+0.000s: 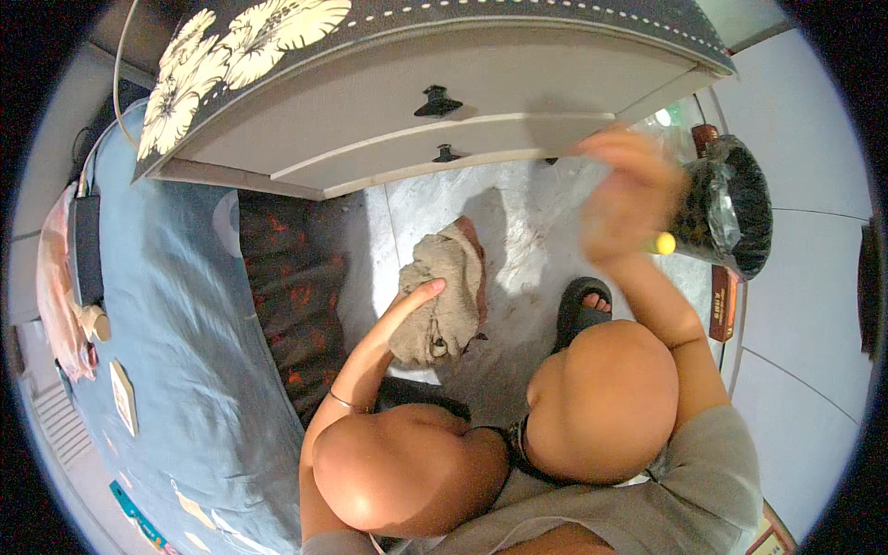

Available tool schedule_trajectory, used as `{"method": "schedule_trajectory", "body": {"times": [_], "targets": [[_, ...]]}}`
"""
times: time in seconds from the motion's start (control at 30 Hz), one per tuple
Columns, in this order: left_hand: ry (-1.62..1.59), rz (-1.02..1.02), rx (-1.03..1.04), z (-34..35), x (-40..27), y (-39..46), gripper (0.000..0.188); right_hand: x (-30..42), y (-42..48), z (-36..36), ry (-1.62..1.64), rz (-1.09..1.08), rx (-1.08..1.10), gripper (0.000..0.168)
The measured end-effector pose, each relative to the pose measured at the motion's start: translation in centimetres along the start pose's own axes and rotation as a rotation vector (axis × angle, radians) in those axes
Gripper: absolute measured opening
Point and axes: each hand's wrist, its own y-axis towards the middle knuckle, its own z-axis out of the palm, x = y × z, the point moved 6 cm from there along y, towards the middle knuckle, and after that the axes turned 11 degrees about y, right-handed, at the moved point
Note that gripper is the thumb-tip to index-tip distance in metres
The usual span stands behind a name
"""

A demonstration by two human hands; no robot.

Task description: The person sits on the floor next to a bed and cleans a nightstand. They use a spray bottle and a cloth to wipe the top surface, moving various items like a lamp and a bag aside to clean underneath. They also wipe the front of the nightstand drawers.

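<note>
Between my knees and the drawer unit, my left hand grips a bunched, grey-beige cloth, its thumb lying on top. The cloth has a reddish-brown edge and a small hole or dark spot near its lower end. Off to the right, my right hand is raised and blurred by motion, so its fingers and anything in them cannot be made out. Just beside its wrist shows a round yellow end of some object. A black bin with a plastic liner stands right of that hand.
A grey drawer unit with black knobs spans the front, under a dark flowered cover. On the left lies a blue bed sheet beside dark, red-patterned fabric. A red-brown box rests below the bin. My foot wears a black slipper.
</note>
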Motion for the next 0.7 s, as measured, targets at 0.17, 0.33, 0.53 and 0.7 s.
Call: {"method": "schedule_trajectory", "body": {"times": [0.17, 0.33, 0.53, 0.7], "targets": [[0.146, -0.123, -0.045, -0.3, 0.3, 1.2, 0.068, -5.4, -20.1, 2.5, 0.320, 1.617, 0.000, 0.038], [-0.091, -0.376, 0.004, 0.6, -0.1, 1.8, 0.063, -5.0, -22.6, 1.0, 0.416, 1.776, -0.012, 0.041], [0.074, -0.597, 0.069, 2.0, 1.0, 2.9, 0.055, -6.9, -23.1, -2.5, 0.832, 1.674, -0.725, 0.037], [0.077, -0.568, 0.035, 4.6, 1.4, 6.4, 0.055, -6.8, -21.2, -3.2, 0.815, 1.610, -0.750, 0.044]]}}
